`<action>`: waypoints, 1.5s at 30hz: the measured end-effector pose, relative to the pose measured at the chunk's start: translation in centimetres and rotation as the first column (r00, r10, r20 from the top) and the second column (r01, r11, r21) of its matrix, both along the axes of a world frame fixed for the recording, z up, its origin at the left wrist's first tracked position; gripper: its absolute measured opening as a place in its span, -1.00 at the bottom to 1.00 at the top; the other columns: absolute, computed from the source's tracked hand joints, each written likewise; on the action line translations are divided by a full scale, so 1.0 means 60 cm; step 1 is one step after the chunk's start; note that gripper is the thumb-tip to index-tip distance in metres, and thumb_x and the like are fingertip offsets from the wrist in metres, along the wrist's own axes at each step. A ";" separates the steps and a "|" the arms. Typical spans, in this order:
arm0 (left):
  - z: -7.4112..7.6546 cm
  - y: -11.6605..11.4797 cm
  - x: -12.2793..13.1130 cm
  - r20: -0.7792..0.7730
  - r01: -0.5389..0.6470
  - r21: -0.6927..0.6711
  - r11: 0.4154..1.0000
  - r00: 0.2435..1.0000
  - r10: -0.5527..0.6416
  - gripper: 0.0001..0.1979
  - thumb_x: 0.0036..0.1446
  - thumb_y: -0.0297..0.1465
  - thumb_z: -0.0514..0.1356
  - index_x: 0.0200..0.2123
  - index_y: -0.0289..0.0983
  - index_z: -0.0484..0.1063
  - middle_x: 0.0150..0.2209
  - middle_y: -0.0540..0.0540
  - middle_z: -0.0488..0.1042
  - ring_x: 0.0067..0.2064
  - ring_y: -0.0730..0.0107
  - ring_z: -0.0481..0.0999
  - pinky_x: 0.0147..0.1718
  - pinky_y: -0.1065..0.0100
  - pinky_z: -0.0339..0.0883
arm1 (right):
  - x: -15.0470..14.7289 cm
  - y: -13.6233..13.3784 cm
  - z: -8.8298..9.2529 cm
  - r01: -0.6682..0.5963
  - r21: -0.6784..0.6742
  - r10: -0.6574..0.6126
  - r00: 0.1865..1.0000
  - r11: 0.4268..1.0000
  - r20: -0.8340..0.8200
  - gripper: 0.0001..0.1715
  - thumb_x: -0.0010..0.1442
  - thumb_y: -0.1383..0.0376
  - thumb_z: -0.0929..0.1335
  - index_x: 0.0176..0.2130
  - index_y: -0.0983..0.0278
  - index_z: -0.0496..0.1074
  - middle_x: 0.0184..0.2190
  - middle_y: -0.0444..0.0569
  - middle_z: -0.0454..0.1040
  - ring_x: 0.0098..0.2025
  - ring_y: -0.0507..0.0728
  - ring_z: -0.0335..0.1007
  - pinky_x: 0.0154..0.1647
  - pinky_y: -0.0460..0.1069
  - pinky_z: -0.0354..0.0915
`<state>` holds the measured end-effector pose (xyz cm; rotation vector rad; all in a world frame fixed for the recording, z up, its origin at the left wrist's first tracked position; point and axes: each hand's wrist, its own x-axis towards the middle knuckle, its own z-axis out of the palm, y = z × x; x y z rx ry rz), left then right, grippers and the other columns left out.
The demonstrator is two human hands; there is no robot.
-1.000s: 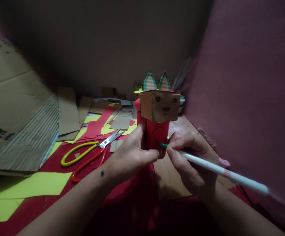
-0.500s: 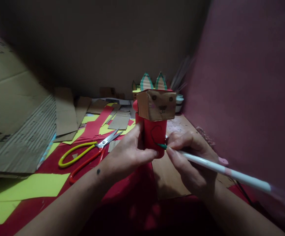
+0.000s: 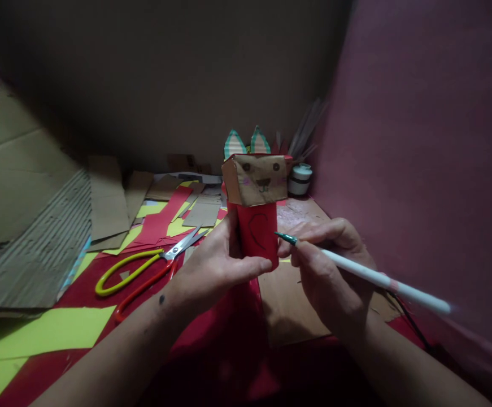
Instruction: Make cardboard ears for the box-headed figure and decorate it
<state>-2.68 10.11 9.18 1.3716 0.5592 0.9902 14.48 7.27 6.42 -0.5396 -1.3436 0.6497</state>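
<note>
My left hand is closed around the lower part of a red paper figure, thumb across its front near the bottom. The figure stands upright, with a boxy cardboard head bearing a drawn face and two pointed, green-edged ears. On its red body shows a thin dark curved line, open on the right side. In a pinch, my right hand holds a white marker pen with a green tip. That tip is at the right edge of the red body; whether it touches I cannot tell.
Scissors with yellow and red handles lie open at the left. Around them are yellow paper, red paper strips and cardboard pieces. A large cardboard sheet leans at far left. A white jar stands behind, beside a pink wall.
The marker tip has come off the drawn curve and moved to the body's right edge. The figure and my left hand sit slightly further left in view.
</note>
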 end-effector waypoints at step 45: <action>0.002 -0.007 0.008 -0.086 -0.077 0.000 0.997 0.993 0.077 -0.47 -0.01 -0.40 0.48 0.01 -0.26 0.39 -0.10 -0.07 0.54 -0.07 0.24 0.51 -0.09 0.27 0.38 | -0.015 0.005 0.004 0.087 -0.035 -0.087 0.996 0.996 -0.024 -0.88 0.33 0.40 0.40 -0.16 0.17 0.46 -0.43 -0.20 0.50 -0.42 0.01 0.46 -0.40 -0.07 0.41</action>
